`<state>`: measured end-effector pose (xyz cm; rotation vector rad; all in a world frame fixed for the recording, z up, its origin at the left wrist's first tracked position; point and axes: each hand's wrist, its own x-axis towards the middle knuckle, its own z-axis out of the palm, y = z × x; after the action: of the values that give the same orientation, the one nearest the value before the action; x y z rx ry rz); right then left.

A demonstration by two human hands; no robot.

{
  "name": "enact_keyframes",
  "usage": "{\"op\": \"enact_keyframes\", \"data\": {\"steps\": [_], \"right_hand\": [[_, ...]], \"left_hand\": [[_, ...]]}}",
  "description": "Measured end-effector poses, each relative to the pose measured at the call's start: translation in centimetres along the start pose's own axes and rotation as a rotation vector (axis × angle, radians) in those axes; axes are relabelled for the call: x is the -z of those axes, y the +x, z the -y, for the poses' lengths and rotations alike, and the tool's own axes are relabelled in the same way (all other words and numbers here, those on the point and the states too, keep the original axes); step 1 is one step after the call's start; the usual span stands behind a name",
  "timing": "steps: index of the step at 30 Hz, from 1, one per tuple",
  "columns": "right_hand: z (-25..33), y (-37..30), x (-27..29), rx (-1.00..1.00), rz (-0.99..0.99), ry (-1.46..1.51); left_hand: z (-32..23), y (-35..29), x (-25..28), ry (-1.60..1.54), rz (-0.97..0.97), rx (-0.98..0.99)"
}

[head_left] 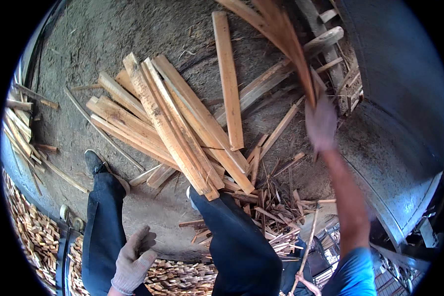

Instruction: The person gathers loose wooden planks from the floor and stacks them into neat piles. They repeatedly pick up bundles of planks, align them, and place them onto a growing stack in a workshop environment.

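Note:
My right hand [322, 123], gloved and blurred by motion, grips the near end of a brown wooden board [292, 49] at the upper right; the board's far end is smeared. My left hand [135, 261], in a pale work glove, hangs over my left thigh with its thumb apart from loosely bent fingers and nothing in it. Between the two lies a fanned heap of sawn wooden boards [170, 126], its near ends beside my right leg. A single board [227, 79] leans or lies across the heap's right side.
Splinters and offcuts [281, 212] litter the ground by my right leg. A wooden frame [325, 39] stands at the upper right beside a large grey metal panel [399, 64]. More sticks [22, 128] lie at far left. Small cut blocks [29, 232] are massed along the lower edge.

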<state>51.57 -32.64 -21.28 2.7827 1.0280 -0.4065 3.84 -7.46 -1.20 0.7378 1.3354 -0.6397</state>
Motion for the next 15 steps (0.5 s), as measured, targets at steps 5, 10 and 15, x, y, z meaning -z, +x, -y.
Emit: {"op": "enact_keyframes", "data": {"steps": [5, 10, 15], "right_hand": [[-6.6, -31.8, 1.8, -0.103, 0.310, -0.147], [-8.7, -36.7, 3.6, -0.120, 1.552, -0.164], [-0.4, -15.6, -0.8, -0.321, 0.629, 0.256]], "left_hand": [[1.4, 1.3, 0.6, 0.165, 0.020, 0.010], [2.4, 2.9, 1.5, 0.173, -0.030, 0.034], [2.0, 1.7, 0.2, 0.151, -0.027, 0.032]]}}
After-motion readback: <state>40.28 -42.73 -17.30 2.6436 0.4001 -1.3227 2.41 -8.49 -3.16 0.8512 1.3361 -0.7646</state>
